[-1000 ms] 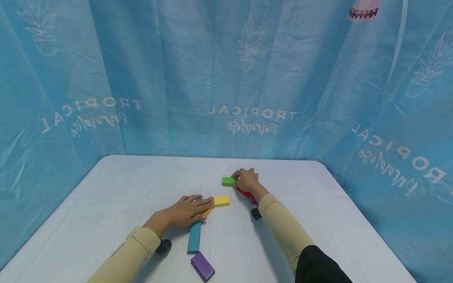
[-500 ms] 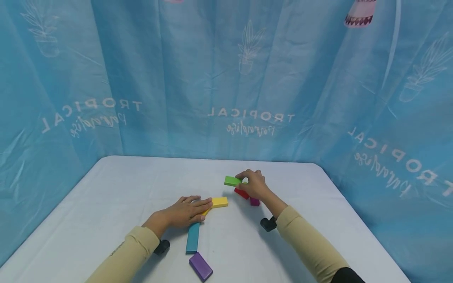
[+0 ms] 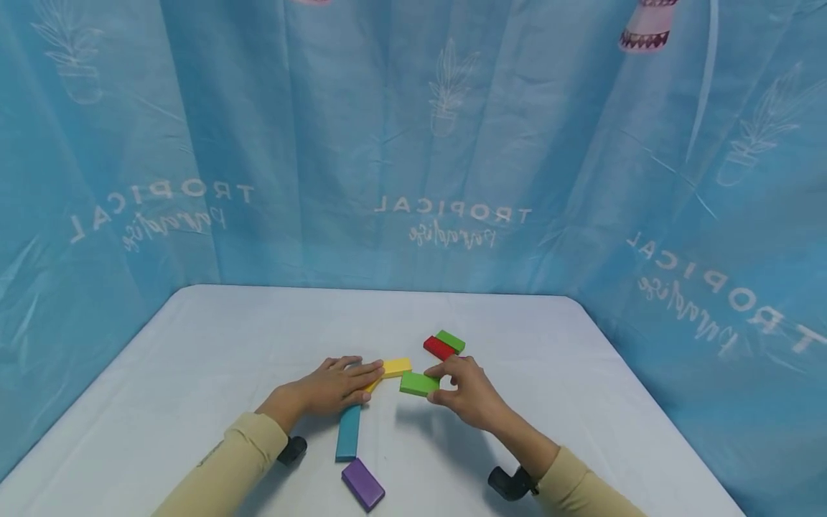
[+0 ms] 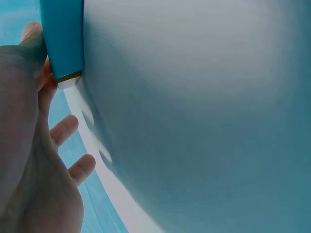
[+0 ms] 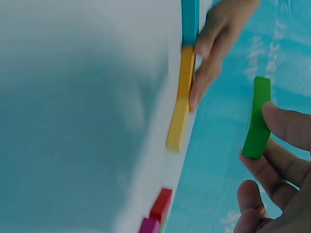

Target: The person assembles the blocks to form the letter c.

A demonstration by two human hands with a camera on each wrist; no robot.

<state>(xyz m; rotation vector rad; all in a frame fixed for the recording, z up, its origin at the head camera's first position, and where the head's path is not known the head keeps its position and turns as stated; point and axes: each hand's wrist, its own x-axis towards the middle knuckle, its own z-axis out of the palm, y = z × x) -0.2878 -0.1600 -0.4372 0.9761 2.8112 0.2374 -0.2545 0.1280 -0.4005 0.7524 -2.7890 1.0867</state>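
My right hand [image 3: 468, 391] pinches a green block [image 3: 416, 384] between thumb and fingers, raised above the table. In the right wrist view the thumb [image 5: 286, 125] presses one face of that block. My left hand [image 3: 329, 388] lies with fingers outstretched over a row of blocks, touching a yellow block [image 3: 372, 386] and the end of a teal block [image 3: 347, 434]. A second yellow block [image 3: 397, 368] extends the row to the right. The left wrist view has the teal block [image 4: 63, 41] close beside the thumb. Part of the row is hidden under the left hand.
A purple block [image 3: 363, 485] lies at the near end of the teal one. Farther back, a red block [image 3: 439, 348] sits beside another green block [image 3: 451, 340]. The right wrist view also has a magenta block [image 5: 149, 225]. A blue curtain [image 3: 413, 143] hangs behind the white table [image 3: 258, 323].
My right hand has lifted the green block from beside the red one and brought it nearer, toward the yellow block. The left hand has stayed on the row.
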